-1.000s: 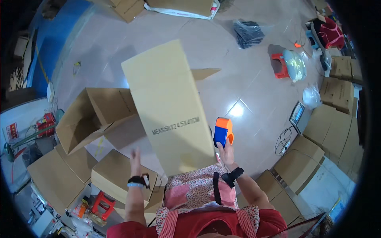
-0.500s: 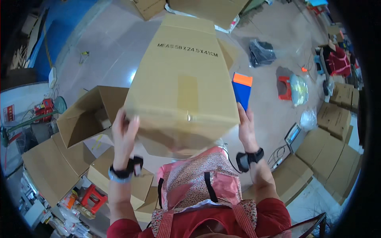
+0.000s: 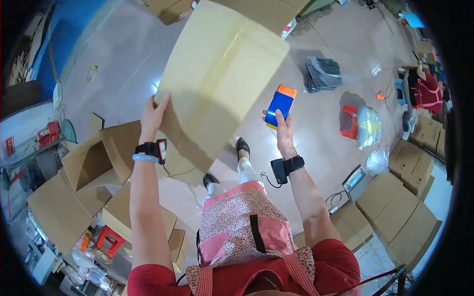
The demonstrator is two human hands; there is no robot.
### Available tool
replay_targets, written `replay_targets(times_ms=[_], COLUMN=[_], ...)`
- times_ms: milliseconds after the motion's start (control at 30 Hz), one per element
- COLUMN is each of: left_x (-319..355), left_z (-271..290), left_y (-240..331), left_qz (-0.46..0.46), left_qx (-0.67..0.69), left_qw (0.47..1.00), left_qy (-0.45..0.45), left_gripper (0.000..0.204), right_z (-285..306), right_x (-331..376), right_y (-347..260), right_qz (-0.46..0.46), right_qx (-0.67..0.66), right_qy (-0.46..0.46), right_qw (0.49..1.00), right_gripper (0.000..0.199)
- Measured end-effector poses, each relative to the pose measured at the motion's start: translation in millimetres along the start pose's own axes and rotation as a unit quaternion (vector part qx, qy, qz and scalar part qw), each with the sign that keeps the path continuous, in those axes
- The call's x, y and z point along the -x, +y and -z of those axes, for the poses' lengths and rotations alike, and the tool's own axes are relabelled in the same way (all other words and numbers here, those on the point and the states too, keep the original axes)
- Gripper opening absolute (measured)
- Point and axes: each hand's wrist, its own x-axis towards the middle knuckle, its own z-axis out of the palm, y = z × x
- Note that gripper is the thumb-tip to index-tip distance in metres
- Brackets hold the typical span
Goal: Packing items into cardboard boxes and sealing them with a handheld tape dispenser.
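Note:
A large cardboard box (image 3: 217, 74) with a strip of clear tape along its face hangs tilted in front of me, above the floor. My left hand (image 3: 154, 117) grips its left edge, thumb on the near face; the fingers behind are hidden. My right hand (image 3: 283, 129) is apart from the box on the right. Its fingers are closed around a flat blue block with an orange end (image 3: 279, 104), whose exact kind I cannot make out. The thumb lies across the blue side.
An open cardboard box (image 3: 98, 158) stands at the left, with more cartons below. On the right are a plastic-wrapped dark bundle (image 3: 322, 74), a red stool (image 3: 348, 122) with a wrapped bundle, and stacked cartons (image 3: 395, 197). A person in red (image 3: 425, 91) is at the far right.
The box has turned and moved up and away from me, so a different taped face shows. My right hand has come off its side and moved left with the blue block.

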Motion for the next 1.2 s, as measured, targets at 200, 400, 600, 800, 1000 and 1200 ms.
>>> replay_targets(times_ms=[200, 400, 600, 800, 1000, 1200], left_x=[-21, -26, 71, 120, 123, 70], left_z=[-25, -42, -18, 6, 25, 48], left_y=[-7, 28, 100, 28, -34, -83], left_qz=[0.041, 0.040, 0.023, 0.132, 0.128, 0.181], left_qx=[-0.100, -0.152, 0.387, 0.444, 0.447, 0.469], left_qw=[0.994, 0.987, 0.800, 0.673, 0.799, 0.850], left_qy=[0.001, -0.029, -0.458, -0.577, -0.383, -0.158], left_gripper=[0.071, 0.073, 0.044, 0.033, 0.020, 0.017], right_z=[30, 6, -33, -83, -107, -21], right_x=[4, 61, 110, 158, 162, 135], right_y=[-18, -31, -50, -44, -29, -28], right_qz=[-0.015, 0.007, 0.133, 0.112, 0.000, 0.085], right_qx=[0.040, 0.140, 0.317, 0.372, 0.468, 0.464], right_qy=[-0.027, -0.134, -0.278, -0.348, -0.364, -0.334], right_qw=[0.999, 0.981, 0.897, 0.853, 0.805, 0.816], right_gripper=[0.039, 0.028, 0.033, 0.034, 0.033, 0.036])
